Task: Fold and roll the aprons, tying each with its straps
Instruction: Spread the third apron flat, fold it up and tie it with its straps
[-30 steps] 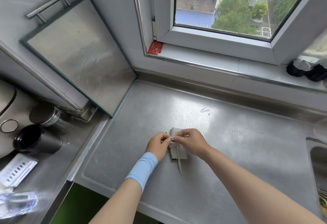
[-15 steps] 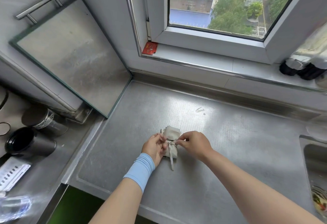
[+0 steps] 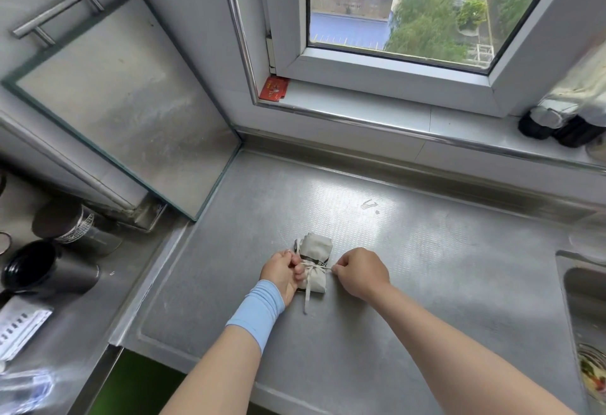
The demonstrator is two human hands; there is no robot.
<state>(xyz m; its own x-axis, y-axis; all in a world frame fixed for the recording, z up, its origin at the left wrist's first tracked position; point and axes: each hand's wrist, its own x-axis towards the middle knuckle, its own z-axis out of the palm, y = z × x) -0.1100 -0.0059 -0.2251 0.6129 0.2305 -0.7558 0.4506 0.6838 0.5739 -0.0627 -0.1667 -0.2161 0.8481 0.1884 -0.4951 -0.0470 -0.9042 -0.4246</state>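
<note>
A small beige apron roll [image 3: 315, 250] lies on the steel counter [image 3: 410, 283], its length pointing away from me. A thin strap [image 3: 313, 267] crosses its middle in a knot, and one loose end trails toward me. My left hand [image 3: 278, 272], with a light blue wristband, pinches the strap at the roll's left side. On the right side my right hand [image 3: 359, 272] pinches the other strap end, and the strap runs taut between the two hands.
A glass-topped panel with a bar handle [image 3: 121, 96] leans at the left. Two dark cups [image 3: 49, 270] and papers sit lower left. A sink [image 3: 587, 316] opens at the right edge. A window sill with dark bottles [image 3: 557, 125] runs along the back.
My hands moved apart from over the roll to its two sides, drawing the strap tight across it. The roll's top is now uncovered.
</note>
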